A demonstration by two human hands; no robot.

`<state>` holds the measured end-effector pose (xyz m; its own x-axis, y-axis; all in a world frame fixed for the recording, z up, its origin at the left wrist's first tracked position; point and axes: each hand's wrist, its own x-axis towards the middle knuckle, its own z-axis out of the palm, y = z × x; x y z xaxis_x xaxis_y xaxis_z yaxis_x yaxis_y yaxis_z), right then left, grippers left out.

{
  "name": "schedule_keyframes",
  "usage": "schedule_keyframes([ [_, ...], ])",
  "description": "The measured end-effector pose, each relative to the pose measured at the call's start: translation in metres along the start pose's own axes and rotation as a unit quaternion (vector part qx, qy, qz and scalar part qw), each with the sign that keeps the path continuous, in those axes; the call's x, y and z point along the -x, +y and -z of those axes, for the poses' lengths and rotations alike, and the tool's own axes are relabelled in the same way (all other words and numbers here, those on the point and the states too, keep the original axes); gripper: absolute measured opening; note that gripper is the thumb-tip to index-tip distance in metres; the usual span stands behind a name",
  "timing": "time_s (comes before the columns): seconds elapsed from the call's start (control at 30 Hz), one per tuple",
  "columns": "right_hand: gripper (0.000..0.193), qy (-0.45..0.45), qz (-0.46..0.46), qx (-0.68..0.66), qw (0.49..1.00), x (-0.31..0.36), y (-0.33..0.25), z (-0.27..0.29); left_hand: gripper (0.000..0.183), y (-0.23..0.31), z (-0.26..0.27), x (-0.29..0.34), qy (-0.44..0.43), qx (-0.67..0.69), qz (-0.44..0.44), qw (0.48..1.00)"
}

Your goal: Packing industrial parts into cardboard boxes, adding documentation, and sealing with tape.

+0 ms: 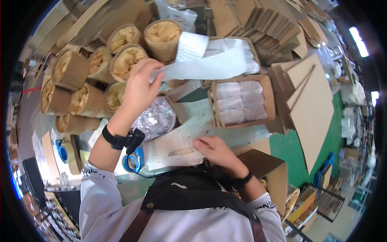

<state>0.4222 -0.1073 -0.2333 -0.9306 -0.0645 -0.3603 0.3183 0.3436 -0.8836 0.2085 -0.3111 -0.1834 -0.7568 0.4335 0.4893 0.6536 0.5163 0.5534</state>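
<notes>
Black apron (185,186); left fingers (150,64) closed on white strip (203,68), long axis sideways, free end rightward; right fingers (204,144), grip unclear.

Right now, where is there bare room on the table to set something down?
One bare patch of table lies between the shiny plastic bundle and the nearer carton of white bundles; a narrow strip runs along that carton's near edge, beyond the right fingers. The left side is crowded with paper-stuffed brown cylinders, the far right with stacked cardboard.
</notes>
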Motion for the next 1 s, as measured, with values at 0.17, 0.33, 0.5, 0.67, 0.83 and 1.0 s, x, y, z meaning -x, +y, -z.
schedule_keyframes([
  [0.17, 0.057, 0.36, -0.172, 0.1, 0.911, 0.055, 0.03, 0.083, 0.036, 0.089, -0.03, 0.044, -0.121, 0.018, -0.076, 0.99],
  [0.33, 0.066, 0.511, -0.007, 0.343, 0.788, 0.016, 0.097, 0.17, 0.039, 0.071, -0.138, 0.012, -0.357, 0.217, 0.289, 0.861],
  [0.5, 0.034, 0.355, -0.173, 0.2, 0.897, 0.018, 0.083, 0.169, 0.046, 0.058, -0.15, 0.011, -0.451, 0.224, 0.25, 0.827],
  [0.67, 0.028, 0.398, -0.144, 0.077, 0.903, 0.109, 0.011, 0.125, 0.029, 0.108, -0.094, 0.038, -0.293, 0.253, 0.081, 0.919],
  [0.83, 0.034, 0.36, -0.134, 0.023, 0.923, 0.161, -0.016, 0.08, 0.031, 0.11, -0.032, 0.098, -0.508, 0.229, 0.126, 0.821],
  [1.0, 0.037, 0.125, -0.114, 0.103, 0.98, 0.133, 0.012, 0.047, 0.028, 0.111, 0.005, 0.168, -0.462, 0.336, 0.413, 0.709],
])
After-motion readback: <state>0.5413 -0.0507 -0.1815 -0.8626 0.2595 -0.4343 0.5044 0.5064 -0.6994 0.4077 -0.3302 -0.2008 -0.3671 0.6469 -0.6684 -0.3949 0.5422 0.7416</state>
